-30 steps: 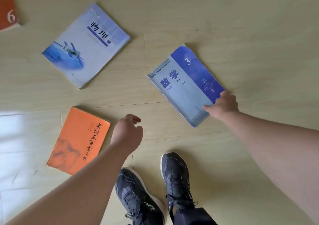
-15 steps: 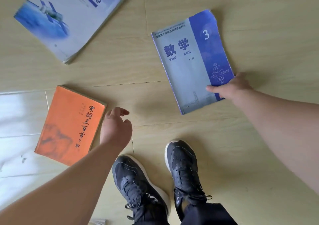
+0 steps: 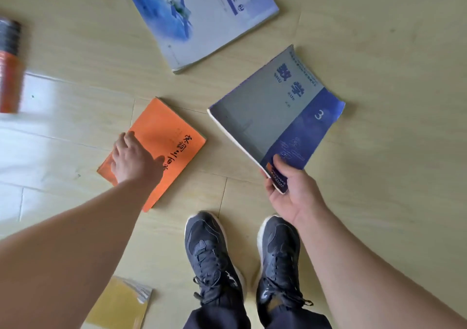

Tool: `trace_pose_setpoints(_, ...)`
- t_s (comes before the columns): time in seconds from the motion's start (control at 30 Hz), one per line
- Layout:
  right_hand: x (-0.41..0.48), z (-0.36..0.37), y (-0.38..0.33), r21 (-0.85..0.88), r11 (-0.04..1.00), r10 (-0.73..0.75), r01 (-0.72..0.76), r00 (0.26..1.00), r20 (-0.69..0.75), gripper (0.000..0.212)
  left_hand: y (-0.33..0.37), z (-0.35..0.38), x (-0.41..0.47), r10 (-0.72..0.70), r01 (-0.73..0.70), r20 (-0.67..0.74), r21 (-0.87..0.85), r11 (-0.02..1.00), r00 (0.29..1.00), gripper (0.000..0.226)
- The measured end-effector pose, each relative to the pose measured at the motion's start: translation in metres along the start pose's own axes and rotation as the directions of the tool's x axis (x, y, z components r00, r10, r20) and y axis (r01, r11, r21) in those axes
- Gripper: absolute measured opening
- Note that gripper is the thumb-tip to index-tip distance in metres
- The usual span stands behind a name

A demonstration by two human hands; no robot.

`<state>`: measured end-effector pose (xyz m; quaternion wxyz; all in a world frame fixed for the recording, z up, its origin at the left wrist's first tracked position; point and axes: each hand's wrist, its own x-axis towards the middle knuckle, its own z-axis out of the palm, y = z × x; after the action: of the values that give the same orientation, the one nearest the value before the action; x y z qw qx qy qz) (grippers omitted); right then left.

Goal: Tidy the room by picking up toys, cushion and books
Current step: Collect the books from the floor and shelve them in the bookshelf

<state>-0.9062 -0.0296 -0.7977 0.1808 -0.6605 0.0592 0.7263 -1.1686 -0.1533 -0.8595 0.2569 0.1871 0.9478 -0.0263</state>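
The blue book [image 3: 273, 111] is held tilted above the floor [image 3: 379, 51]. The right hand [image 3: 290, 189] pinches its near corner, thumb on the cover and fingers beneath. At 9 o'clock from it lies the orange book [image 3: 171, 131], flat, with the left hand [image 3: 134, 159] resting on it with its fingers straight. A pale blue book [image 3: 202, 18] lies at 11 o'clock, apart. At 6 o'clock are dark shoes [image 3: 209, 253]. At 7 o'clock is a yellow book [image 3: 118, 303].
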Motion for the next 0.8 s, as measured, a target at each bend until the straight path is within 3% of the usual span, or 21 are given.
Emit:
trace_pose_setpoints(0.1,-0.002,0.026,0.021,-0.022,1.000,-0.001,0.003,0.999,0.052,0.018,-0.029,-0.001,0.032,-0.134,0.133,0.064,0.019,0.991,0.989,0.103)
trace_pose_setpoints(0.2,-0.006,0.049,0.041,-0.046,0.998,0.039,-0.035,0.997,0.074,0.016,-0.047,-0.002,0.044,-0.190,0.193,0.169,0.000,0.981,0.967,0.081)
trace_pose_setpoints(0.33,-0.019,0.071,0.062,-0.075,0.995,0.068,-0.061,0.993,0.099,0.028,-0.053,-0.011,0.039,-0.216,0.189,0.162,0.169,0.967,0.963,0.085)
trace_pose_setpoints(0.5,-0.069,0.100,0.073,-0.174,0.983,0.066,-0.058,0.997,0.044,0.031,-0.063,-0.038,-0.021,-0.171,0.185,0.212,-0.049,0.981,0.962,0.039)
trace_pose_setpoints(0.63,-0.125,0.124,0.081,-0.242,0.968,0.061,-0.059,0.998,0.002,0.030,-0.060,-0.085,-0.100,-0.109,0.144,0.178,-0.197,0.970,0.978,0.030)
trace_pose_setpoints(0.8,-0.206,0.164,0.107,-0.451,0.893,0.000,0.000,1.000,0.000,0.026,-0.084,-0.152,-0.184,-0.329,0.371,0.172,-0.449,0.813,0.929,0.027)
